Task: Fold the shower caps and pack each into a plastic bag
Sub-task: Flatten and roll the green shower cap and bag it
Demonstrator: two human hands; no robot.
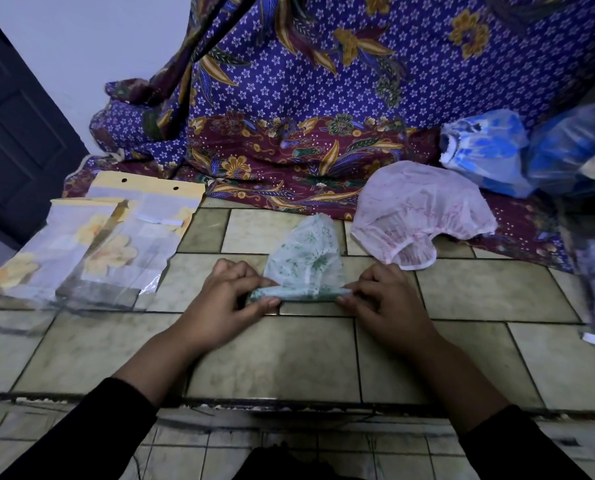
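The left hand (226, 299) pinches the left end of the green-print shower cap (306, 261), fingers curled over the top and thumb tucked under. The right hand (382, 299) mirrors it at the right end, knuckles up, fingertips clamped on the plastic. Both wrists come in low from the near side, the forearms angled toward each other, in black sleeves (81, 427).

The cap's near edge is rolled into a tight tube whose long axis runs left to right between the two hands. The unrolled part lies flat beyond it, narrowing to a rounded tip that points away from the person. It is thin, translucent film, crinkled, printed with small green flowers.

The cap lies on a tiled surface (282, 355) of pale, mottled rectangles with dark grout. Just right of and beyond the cap lies a pink shower cap (417, 209), puffed, with a gathered elastic rim. Farther right of it are blue shower caps (486, 150), glossy and blurred. Well left of the green cap lie clear plastic bags (91, 247) with yellow flowered headers. Behind the cap drapes a purple and maroon batik cloth (306, 98)
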